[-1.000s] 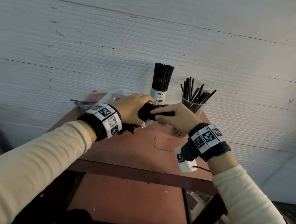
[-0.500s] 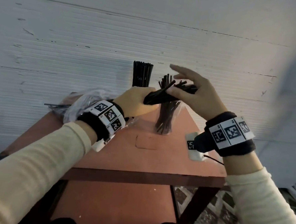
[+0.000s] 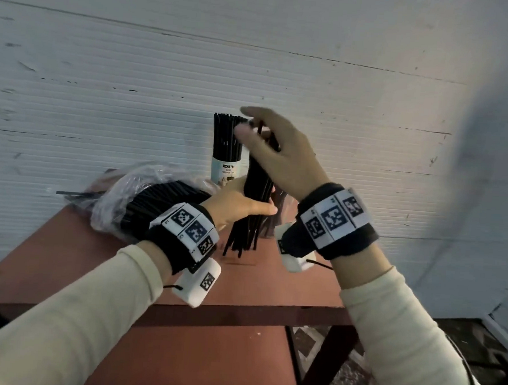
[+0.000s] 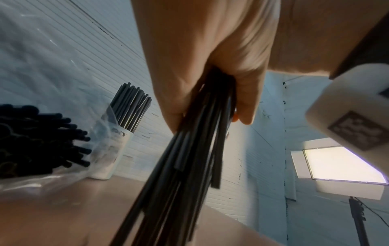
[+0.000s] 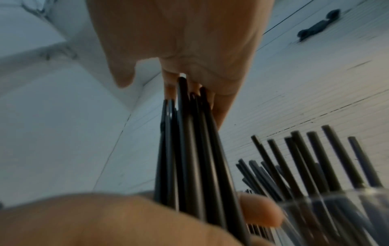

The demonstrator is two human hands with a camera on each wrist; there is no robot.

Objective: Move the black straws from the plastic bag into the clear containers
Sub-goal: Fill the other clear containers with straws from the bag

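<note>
1. Nearest me, my left hand [image 3: 240, 208] is wrapped around the middle of a bunch of thin black plastic straws [image 3: 255, 192], fingers and thumb curled about it, so this hand carries the load.
2. The bunch stands nearly upright above the reddish-brown table top [image 3: 123, 261]; its long axis runs top to bottom with a slight lean, lower ends fanning out and pointing down at the table, not clearly touching it.
3. My right hand [image 3: 281, 155] sits over the upper ends with fingers spread and relaxed, fingertips [image 5: 219, 106] resting on the tips; it steadies and evens them without clamping.
4. I judge this the squaring-up step: the bunch is out of the bag, not yet in a container.
5. Next I need to carry it right, over the clear plastic cup [image 5: 336, 208], already partly filled with straws, and lower the fanned ends inside its rim without catching those leaning there.
6. Left of my wrist lies the crumpled clear plastic bag [image 3: 112, 195], many straws inside lying roughly flat.
7. Farthest back, by the white wall, a clear labelled tube [image 3: 225, 172] stands packed with upright straws.
</note>
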